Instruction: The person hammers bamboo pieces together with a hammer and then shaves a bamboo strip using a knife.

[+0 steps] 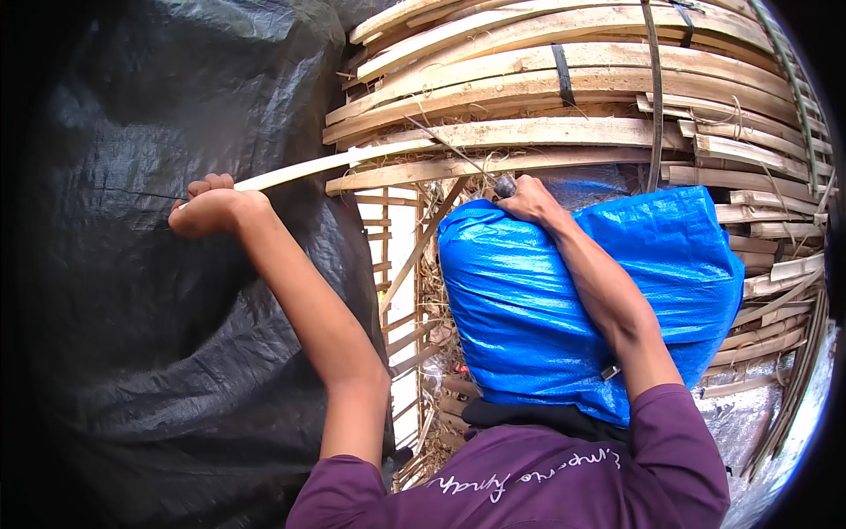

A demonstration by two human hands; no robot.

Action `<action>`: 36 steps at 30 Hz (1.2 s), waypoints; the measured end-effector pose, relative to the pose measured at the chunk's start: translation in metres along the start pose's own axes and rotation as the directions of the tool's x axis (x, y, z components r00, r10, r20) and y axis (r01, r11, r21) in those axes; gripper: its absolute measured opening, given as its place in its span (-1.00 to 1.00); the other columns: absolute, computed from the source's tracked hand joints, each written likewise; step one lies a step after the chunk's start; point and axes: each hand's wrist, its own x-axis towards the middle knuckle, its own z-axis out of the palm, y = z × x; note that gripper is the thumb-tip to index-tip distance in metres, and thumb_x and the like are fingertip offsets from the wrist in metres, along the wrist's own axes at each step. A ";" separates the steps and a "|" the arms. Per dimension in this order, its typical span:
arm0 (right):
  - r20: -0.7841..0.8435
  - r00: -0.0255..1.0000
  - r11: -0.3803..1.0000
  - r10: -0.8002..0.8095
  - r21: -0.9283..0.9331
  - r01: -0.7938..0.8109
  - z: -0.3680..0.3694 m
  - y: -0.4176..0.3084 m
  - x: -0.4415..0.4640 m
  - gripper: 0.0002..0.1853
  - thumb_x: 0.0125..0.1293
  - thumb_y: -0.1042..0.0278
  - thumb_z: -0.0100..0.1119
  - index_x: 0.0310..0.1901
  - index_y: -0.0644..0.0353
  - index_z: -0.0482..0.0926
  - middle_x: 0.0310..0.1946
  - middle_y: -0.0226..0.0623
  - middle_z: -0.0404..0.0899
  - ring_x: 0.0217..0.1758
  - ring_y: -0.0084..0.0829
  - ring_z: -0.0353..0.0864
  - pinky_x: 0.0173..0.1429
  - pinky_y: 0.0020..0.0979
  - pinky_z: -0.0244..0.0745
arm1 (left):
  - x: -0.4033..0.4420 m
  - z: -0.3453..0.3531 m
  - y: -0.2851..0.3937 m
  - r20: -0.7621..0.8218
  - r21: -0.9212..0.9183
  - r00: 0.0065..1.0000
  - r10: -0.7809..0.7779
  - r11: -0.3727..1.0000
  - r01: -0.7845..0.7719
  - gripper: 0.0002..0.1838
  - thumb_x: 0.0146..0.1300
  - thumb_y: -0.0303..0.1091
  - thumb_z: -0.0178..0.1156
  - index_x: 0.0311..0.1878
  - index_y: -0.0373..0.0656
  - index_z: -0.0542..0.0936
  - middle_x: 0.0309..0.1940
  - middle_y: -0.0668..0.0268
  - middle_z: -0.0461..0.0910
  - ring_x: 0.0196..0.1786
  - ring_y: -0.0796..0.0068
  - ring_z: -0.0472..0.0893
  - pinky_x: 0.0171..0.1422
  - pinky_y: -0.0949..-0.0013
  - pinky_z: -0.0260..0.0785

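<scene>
My left hand (216,207) is closed around one end of a long, pale wooden or bamboo strip (300,170), held out to the left in front of black plastic sheeting. The strip's other end reaches right, to the stacked strips. My right hand (530,201) is wrapped round the dark handle of a knife (465,159), seemingly narrow-bladed. Its blade points up and left and crosses over the pale strips. Beneath my right forearm a blue tarp (529,291) covers my lap. How the fingers sit on the handle is partly hidden.
Stacks of pale strips (564,84), some tied with dark bands, fill the top and right. Black sheeting (150,353) hangs along the left. A slatted lattice (385,236) and curly shavings (429,264) show between the sheeting and the tarp.
</scene>
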 end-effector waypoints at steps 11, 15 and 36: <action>0.016 0.997 0.997 0.075 0.014 -0.076 0.012 0.008 0.007 -0.59 -0.07 0.09 0.38 -0.42 0.36 0.66 -0.38 -0.01 0.68 -0.30 -0.25 0.68 -0.12 -0.25 0.51 | 0.021 -0.021 -0.007 -0.105 0.068 0.994 -0.032 0.997 0.040 -0.86 0.22 -0.18 -0.41 -0.34 -0.01 0.03 -0.58 0.36 0.17 -0.62 0.53 0.08 -0.49 0.40 0.01; 0.018 0.998 0.997 0.061 0.040 -0.061 0.006 0.012 0.005 -0.59 -0.06 0.08 0.36 -0.41 0.36 0.66 -0.43 -0.03 0.67 -0.33 -0.29 0.66 -0.15 -0.24 0.50 | 0.025 -0.009 -0.010 -0.090 0.077 0.995 -0.031 0.996 0.038 -0.81 0.25 -0.18 -0.42 -0.28 -0.06 0.10 -0.53 0.31 0.22 -0.59 0.52 0.12 -0.48 0.39 0.02; 0.004 0.998 0.998 -0.066 0.020 0.066 0.001 -0.001 -0.007 -0.63 -0.04 0.16 0.31 -0.31 0.33 0.66 -0.44 0.05 0.66 -0.32 -0.26 0.69 -0.15 -0.19 0.51 | 0.033 0.001 -0.019 -0.048 0.158 0.999 0.012 0.987 -0.004 -0.75 0.33 -0.16 -0.46 -0.34 -0.11 0.10 -0.55 0.31 0.23 -0.59 0.46 0.21 -0.51 0.34 0.11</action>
